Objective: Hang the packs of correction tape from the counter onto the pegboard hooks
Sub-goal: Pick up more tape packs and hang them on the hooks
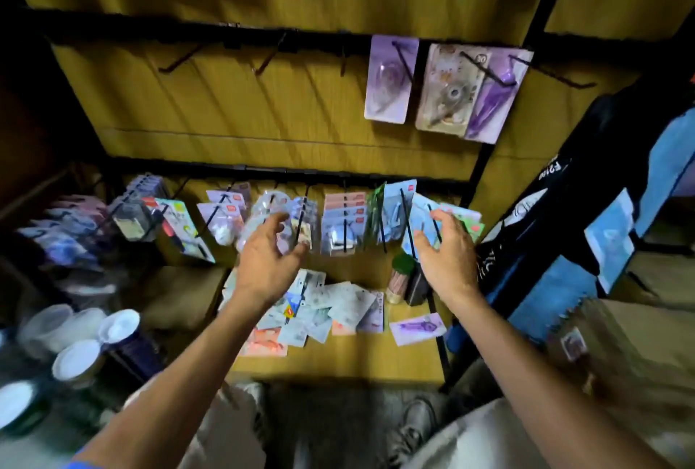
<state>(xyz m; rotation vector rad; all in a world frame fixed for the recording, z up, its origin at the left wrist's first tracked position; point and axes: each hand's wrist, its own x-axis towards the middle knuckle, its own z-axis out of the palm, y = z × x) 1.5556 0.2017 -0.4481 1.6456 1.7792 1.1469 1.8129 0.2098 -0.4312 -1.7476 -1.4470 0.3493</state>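
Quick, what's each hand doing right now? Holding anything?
Left hand: open, fingers spread, holding nothing.
Right hand: open, at the hanging packs, gripping nothing.

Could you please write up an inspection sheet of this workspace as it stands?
Surface: wooden counter, partly covered.
Job's things: loose pile of packs on the counter; one purple pack lies apart; lower hooks are full, three middle-row hooks are bare.
Clutter: green-topped container; tubs at left.
Grippers: left hand and right hand both open, holding nothing, near the hanging packs.
Cables: nothing seen.
Surroundings: pegboard wall; blurred rack at right.
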